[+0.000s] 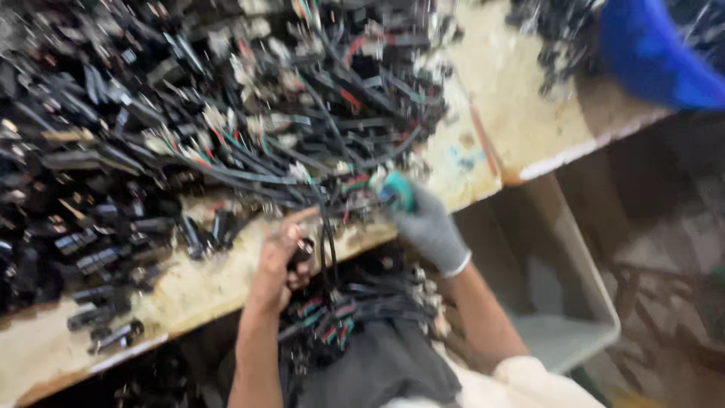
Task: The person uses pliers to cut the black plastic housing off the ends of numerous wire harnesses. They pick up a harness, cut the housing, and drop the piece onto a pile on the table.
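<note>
The picture is blurred. My bare left hand is at the bench's front edge, fingers closed round a small black connector with black cables hanging from it. My right hand wears a grey glove with green fingertips and reaches into the edge of a big tangle of black cables with red, green and white wire ends. What the gloved fingers hold is hidden by blur. A bundle of black cables with coloured ends lies on my lap below the hands.
The worn wooden bench carries loose black plugs and connectors on the left. A blue tub stands at the upper right. A pale grey bin sits under the bench on the right.
</note>
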